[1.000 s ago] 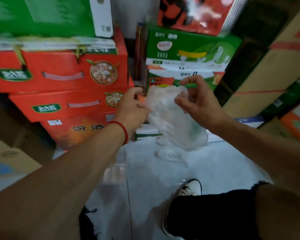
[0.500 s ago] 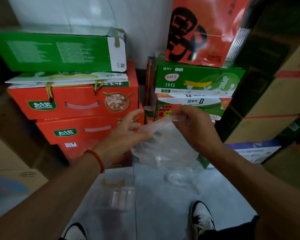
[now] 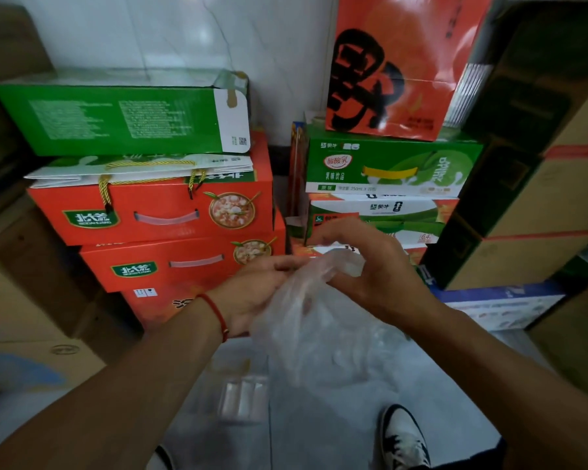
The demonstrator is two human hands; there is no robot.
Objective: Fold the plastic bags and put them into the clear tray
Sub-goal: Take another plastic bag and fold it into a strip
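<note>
Since the earlier frame our left hand [image 3: 258, 293] and right hand [image 3: 370, 276] closed together, both pinching the thin clear plastic bag [image 3: 319, 334]; we needed flat, even creases.

stacked cartons [image 3: 157, 212], white wall [image 3: 184, 32], grey floor [image 3: 319, 432]

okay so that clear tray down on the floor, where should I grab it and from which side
Take the clear tray by its long side walls, coming straight down from above with one hand. It seems to lie flat and open-side up on the floor, and its sides look free. Its outline is faint, so feel for the rim. Both hands, left hand and right hand, now hold the plastic bag.
</note>
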